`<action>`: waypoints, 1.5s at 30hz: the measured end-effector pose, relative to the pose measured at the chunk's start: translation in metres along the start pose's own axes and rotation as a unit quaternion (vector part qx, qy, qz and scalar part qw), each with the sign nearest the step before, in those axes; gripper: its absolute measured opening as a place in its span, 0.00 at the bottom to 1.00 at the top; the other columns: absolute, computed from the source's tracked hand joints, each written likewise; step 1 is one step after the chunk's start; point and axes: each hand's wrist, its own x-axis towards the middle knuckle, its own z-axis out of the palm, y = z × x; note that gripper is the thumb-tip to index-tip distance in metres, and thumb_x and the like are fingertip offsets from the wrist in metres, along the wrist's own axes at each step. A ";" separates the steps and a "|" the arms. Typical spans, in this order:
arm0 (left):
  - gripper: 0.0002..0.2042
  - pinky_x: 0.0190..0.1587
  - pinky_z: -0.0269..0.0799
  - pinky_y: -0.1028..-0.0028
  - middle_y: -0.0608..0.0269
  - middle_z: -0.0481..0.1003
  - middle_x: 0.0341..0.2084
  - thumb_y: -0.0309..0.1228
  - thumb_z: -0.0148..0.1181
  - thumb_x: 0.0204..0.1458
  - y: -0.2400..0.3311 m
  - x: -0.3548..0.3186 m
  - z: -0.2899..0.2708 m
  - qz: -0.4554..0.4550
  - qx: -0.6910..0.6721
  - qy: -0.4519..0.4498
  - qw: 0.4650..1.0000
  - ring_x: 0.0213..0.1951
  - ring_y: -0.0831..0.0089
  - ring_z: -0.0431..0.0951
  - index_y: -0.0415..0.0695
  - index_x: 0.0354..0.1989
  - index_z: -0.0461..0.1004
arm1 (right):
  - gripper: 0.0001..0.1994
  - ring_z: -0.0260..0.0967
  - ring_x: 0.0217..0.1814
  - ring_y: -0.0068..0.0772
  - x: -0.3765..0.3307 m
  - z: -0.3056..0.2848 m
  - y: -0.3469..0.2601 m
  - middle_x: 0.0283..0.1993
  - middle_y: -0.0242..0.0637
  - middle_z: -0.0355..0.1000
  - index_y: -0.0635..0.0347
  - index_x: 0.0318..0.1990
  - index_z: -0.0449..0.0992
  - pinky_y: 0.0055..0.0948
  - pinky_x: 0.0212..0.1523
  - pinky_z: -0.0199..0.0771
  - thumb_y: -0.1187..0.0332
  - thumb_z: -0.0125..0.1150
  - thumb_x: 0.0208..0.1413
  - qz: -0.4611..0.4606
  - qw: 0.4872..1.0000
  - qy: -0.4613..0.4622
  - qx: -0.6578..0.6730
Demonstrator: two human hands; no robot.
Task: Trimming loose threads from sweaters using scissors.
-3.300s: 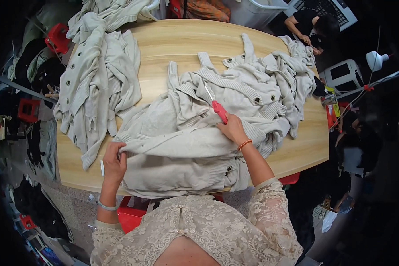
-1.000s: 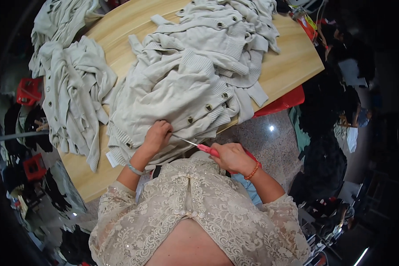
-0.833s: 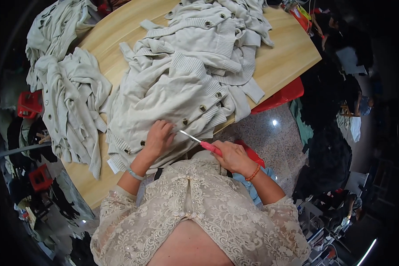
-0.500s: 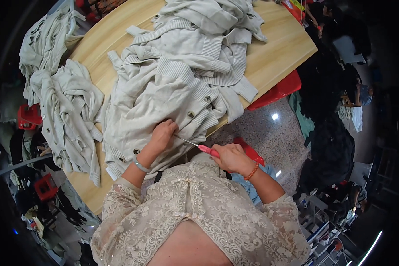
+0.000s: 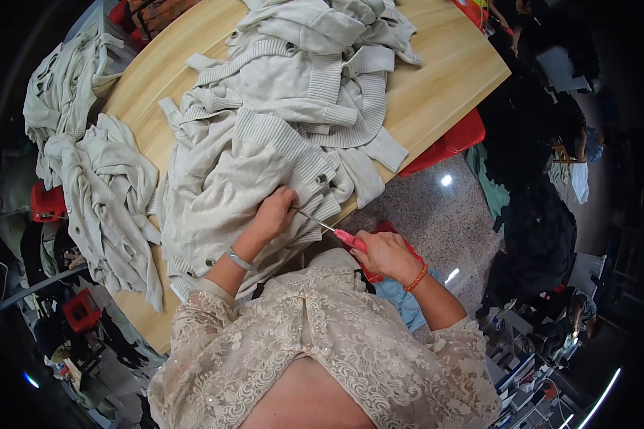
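A pale grey knit cardigan with dark buttons lies bunched over the near edge of the wooden table, in front of me. My left hand is closed, its fingertips pinching the cardigan's ribbed button band; the exact spot between them is hidden. In my right hand is a tool with a red handle and a thin metal shaft, like a slim screwdriver. The shaft points left, and its tip ends at my left fingers. One button shows just beyond my left hand.
More pale cardigans lie heaped on the table beyond, and others hang over its left edge. A red stool stands by the table's right side. Dark cloth is piled on the floor at right. People are visible at far right.
My left hand has shifted right along the band, over the place where a button showed. My right hand has moved right with the tool. The view has tilted slightly.
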 end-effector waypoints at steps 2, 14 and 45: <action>0.07 0.34 0.68 0.57 0.51 0.68 0.28 0.23 0.60 0.44 0.008 0.000 0.003 0.006 -0.006 0.003 1.000 0.32 0.49 0.72 0.40 0.31 0.69 | 0.12 0.73 0.35 0.56 0.002 -0.003 0.005 0.30 0.50 0.74 0.59 0.39 0.69 0.52 0.37 0.71 0.60 0.57 0.57 0.000 1.000 0.006 0.020; 0.09 0.38 0.70 0.59 0.56 0.71 0.31 0.24 0.61 0.39 0.014 0.079 0.037 0.037 0.055 -0.013 0.998 0.38 0.54 0.72 0.45 0.31 0.72 | 0.13 0.74 0.32 0.58 0.015 -0.032 0.048 0.27 0.52 0.74 0.59 0.36 0.70 0.52 0.34 0.72 0.59 0.57 0.55 0.023 1.000 0.012 -0.015; 0.07 0.35 0.73 0.75 0.60 0.78 0.29 0.25 0.61 0.51 0.035 0.067 -0.011 -0.112 -0.246 -0.060 0.961 0.31 0.76 0.76 0.36 0.37 0.76 | 0.14 0.74 0.37 0.55 0.138 -0.161 0.069 0.31 0.49 0.75 0.59 0.36 0.77 0.46 0.40 0.72 0.57 0.61 0.53 -0.034 0.985 -0.158 -0.067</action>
